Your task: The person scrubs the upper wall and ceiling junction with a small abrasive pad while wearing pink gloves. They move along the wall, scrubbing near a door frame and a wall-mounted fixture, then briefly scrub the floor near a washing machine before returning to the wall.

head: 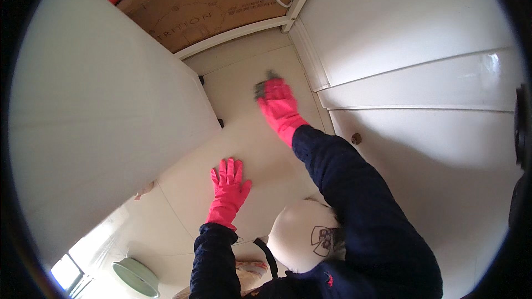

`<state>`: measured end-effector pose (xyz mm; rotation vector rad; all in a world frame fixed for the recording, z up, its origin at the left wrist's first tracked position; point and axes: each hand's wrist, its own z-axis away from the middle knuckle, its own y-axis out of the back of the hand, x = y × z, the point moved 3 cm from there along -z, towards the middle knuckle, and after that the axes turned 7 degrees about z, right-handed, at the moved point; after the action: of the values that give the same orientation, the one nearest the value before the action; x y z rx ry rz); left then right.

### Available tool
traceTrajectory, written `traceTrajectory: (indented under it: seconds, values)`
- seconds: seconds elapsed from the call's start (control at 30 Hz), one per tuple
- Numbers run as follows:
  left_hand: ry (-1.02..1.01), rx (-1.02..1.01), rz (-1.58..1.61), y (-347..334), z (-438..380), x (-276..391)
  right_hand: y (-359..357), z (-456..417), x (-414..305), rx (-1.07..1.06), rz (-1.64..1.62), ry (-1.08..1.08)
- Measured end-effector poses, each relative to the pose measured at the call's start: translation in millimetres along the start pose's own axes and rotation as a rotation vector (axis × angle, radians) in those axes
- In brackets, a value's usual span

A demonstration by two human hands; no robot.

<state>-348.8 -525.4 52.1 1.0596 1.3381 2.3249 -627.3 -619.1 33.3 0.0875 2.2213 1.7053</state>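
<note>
My right hand, in a pink rubber glove, presses a dark grey-green cloth or scouring pad against the pale tiled floor. The pad is blurred and mostly under the fingers, so its exact kind is unclear. Nearer to me, my left hand wears a matching glove and rests palm down on the tiles, fingers spread, holding nothing. Between my arms shows my bent knee in pale cloth, with a dark print on it.
A white appliance or cabinet on short dark feet stands at left. White panelling with a door stop runs along the right. Ahead, a white frame fronts a Midea cardboard box. A green basin sits lower left.
</note>
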Motion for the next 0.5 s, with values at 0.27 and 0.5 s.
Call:
traceTrajectory:
  seconds: [0.27, 0.5]
  values:
    - [0.047, -0.074, -0.011, 3.7, 0.5, -3.0, -37.7, -121.0, 16.5, -0.127, -0.182, 0.024]
    - [0.095, -0.153, -0.03, -4.4, -14.3, 6.8, -38.5, -77.2, 95.3, 0.202, 0.535, 0.037]
